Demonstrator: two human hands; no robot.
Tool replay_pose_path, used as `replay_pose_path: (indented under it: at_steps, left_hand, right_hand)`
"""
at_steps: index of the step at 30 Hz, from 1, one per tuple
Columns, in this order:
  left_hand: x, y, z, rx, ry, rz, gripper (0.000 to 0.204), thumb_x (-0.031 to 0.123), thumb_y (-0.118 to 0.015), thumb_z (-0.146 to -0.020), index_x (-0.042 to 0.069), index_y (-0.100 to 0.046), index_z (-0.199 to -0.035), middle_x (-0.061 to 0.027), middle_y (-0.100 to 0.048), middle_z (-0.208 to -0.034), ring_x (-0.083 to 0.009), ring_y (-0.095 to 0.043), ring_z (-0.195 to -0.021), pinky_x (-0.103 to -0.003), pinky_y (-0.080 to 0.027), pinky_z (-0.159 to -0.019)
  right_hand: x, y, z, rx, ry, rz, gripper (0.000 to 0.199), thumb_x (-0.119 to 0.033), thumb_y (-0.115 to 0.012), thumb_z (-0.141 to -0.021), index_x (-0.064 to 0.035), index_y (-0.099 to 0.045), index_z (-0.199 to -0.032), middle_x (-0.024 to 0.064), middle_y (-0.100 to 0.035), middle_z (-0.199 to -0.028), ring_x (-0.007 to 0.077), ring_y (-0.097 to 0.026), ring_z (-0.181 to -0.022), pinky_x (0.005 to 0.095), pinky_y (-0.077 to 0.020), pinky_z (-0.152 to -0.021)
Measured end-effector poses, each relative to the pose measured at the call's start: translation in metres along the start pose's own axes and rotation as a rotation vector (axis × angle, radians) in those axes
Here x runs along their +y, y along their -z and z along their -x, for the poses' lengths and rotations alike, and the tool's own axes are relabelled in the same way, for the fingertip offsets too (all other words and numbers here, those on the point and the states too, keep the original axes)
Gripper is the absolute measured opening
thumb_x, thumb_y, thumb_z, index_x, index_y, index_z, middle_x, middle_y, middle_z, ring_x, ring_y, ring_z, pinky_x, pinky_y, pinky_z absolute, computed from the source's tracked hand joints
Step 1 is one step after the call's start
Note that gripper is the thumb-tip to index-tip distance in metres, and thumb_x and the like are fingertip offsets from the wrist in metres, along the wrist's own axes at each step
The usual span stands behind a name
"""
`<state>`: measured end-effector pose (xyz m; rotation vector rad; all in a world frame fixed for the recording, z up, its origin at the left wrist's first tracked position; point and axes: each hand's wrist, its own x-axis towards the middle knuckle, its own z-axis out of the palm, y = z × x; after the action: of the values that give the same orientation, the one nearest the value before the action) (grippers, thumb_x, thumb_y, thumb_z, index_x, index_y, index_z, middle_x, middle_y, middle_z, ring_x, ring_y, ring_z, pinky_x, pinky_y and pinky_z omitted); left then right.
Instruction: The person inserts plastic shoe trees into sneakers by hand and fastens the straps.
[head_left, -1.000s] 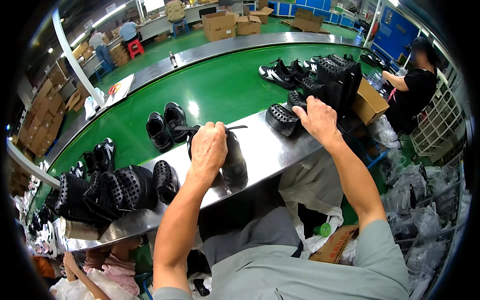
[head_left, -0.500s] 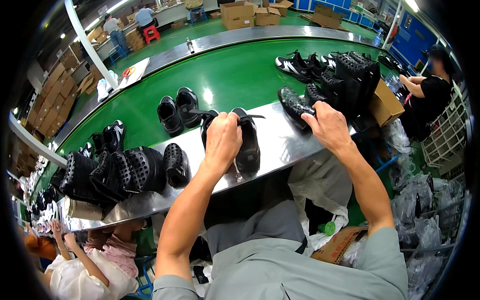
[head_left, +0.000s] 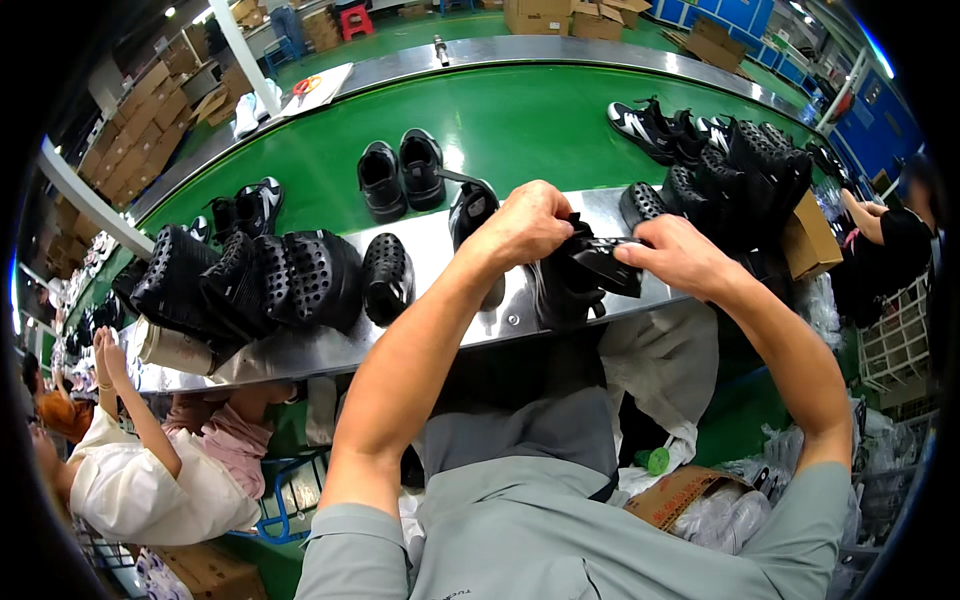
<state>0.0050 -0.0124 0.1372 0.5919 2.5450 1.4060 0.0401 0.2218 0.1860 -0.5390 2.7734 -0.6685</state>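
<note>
My left hand [head_left: 530,225] is closed on the upper part of a black sneaker [head_left: 563,300] at the metal table's front edge. Its fingertips are partly hidden. In my right hand [head_left: 680,255] is a black, shoe-shaped insert [head_left: 610,268] with pale marks, tilted over the sneaker's opening. I cannot tell how far it reaches inside. Another black sneaker [head_left: 472,208] with a strap stands just left, partly behind my left forearm. A holed black insert [head_left: 387,278] lies further left, and another holed insert [head_left: 643,204] lies beyond my right hand.
Stacks of holed inserts stand left [head_left: 310,278] and right [head_left: 770,165]. On the green belt [head_left: 520,120] are a pair of black sneakers [head_left: 381,180] and a black-and-white sneaker [head_left: 640,128]. A cardboard box [head_left: 812,240] is at the right. A person [head_left: 150,470] sits left.
My right hand has brought the insert left and nearer, over the sneaker. My left hand has shifted from between the two sneakers onto the right one. The view has turned slightly.
</note>
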Motion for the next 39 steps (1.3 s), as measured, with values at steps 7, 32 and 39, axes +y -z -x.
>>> replay_pose_path:
  at_steps: [7, 32, 39]
  left_hand:
    - [-0.051, 0.009, -0.014, -0.022, 0.007, 0.187, 0.022, 0.016, -0.074, -0.084, -0.004, -0.075, -0.092, -0.0012, -0.067, -0.073, -0.0099, -0.056, -0.066, -0.029, -0.046, -0.06]
    - [-0.018, -0.04, -0.007, 0.279, 0.309, -0.296, 0.071, 0.009, -0.068, -0.078, -0.011, -0.042, -0.141, -0.031, -0.07, -0.11, -0.0434, -0.068, -0.108, -0.045, -0.055, -0.093]
    - [-0.002, -0.061, 0.043, 0.603, -0.038, -0.366, 0.047, 0.014, -0.077, -0.082, 0.001, -0.061, -0.124, -0.0228, -0.07, -0.103, -0.0407, -0.068, -0.098, -0.047, -0.053, -0.083]
  right_hand:
    - [-0.048, -0.035, -0.011, 0.168, 0.224, 0.415, 0.04, -0.033, -0.066, -0.094, 0.0052, -0.066, -0.082, 0.0265, -0.067, -0.076, 0.0457, -0.067, -0.075, 0.0529, -0.0544, -0.071]
    - [0.025, -0.096, -0.058, 0.296, -0.118, -0.132, 0.046, -0.03, -0.076, -0.08, 0.0129, -0.063, -0.087, 0.025, -0.069, -0.07, 0.0368, -0.072, -0.071, 0.046, -0.0563, -0.07]
    - [0.015, -0.1, -0.056, 0.315, -0.236, -0.076, 0.032, -0.02, -0.067, -0.077, 0.0084, -0.068, -0.091, 0.0338, -0.069, -0.093, 0.0495, -0.068, -0.093, 0.0528, -0.054, -0.084]
